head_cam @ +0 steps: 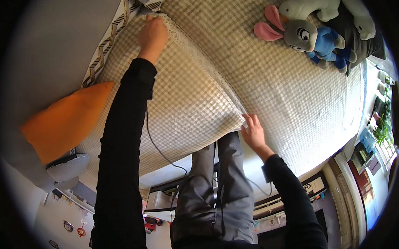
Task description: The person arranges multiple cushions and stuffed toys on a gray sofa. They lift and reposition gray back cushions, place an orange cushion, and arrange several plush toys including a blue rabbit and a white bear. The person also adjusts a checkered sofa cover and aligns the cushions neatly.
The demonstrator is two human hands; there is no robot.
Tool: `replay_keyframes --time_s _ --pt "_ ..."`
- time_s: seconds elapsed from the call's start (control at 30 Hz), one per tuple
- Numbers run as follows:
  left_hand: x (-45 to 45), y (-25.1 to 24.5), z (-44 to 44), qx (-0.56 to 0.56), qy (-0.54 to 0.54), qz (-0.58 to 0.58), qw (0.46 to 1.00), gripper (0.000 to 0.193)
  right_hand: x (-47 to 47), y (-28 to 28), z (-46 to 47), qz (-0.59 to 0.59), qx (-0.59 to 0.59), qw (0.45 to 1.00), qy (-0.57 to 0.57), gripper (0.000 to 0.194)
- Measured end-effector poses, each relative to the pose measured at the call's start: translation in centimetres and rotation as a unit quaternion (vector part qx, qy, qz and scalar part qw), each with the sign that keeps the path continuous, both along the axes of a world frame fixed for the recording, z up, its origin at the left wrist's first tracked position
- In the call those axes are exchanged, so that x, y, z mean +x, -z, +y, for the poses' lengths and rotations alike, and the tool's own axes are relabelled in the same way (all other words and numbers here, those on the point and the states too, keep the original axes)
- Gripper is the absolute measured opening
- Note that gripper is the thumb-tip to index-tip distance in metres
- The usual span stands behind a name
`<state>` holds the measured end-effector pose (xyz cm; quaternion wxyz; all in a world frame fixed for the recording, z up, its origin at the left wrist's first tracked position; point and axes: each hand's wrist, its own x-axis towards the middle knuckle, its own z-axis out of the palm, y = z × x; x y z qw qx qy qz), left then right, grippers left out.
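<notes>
A beige-and-white checked sofa cover [185,92] with a lace-trimmed edge [205,68] lies over the seat in front of me. My left hand [153,35] is at the far end of that edge, close to the backrest, its fingers curled into the fabric and partly hidden. At the near corner, by the seat's front, my right hand [253,131] has its fingers and thumb on the lace border. Beyond the lace edge, a second checked section [267,76] covers the rest of the seat.
An orange cushion [67,119] leans against the grey backrest [52,50] at left. Plush toys lie at upper right: a grey rabbit in blue [326,42] and a white animal [328,4]. A dark cable [157,142] hangs beside my left arm. Potted plants [384,124] stand far right.
</notes>
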<state>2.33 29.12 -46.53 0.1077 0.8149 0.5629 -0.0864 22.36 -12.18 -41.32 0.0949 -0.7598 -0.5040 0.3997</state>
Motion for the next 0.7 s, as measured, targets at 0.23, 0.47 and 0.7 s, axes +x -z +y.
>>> replay_keyframes --time_s 0.23,0.47,0.7 --pt "-2.6 2.4 3.2 -0.05 0.083 0.099 0.99 0.044 -2.9 3.5 2.1 0.082 -0.039 0.996 0.018 0.081" --pt "-0.9 2.7 8.0 0.107 0.134 0.107 0.979 0.035 -2.7 3.9 1.6 0.109 -0.048 0.992 0.05 0.082" --pt "-0.4 4.6 8.7 0.027 0.096 0.188 0.977 0.045 -1.9 5.3 2.6 0.139 -0.112 0.981 0.081 0.078"
